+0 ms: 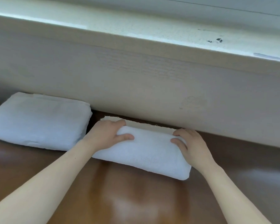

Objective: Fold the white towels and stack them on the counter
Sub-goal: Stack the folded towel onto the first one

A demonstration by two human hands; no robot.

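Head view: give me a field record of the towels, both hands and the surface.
surface: glossy brown wooden counter, running along a pale wall
towel in work: white terry-cloth oblong towel, folded thick, lying on the counter close to the wall
hands: left hand grips its left end, right hand grips its right end, thumbs on top
finished towel: flat folded white towel, on the counter to the left of the one in work
stack: not yet made; the two towels lie side by side
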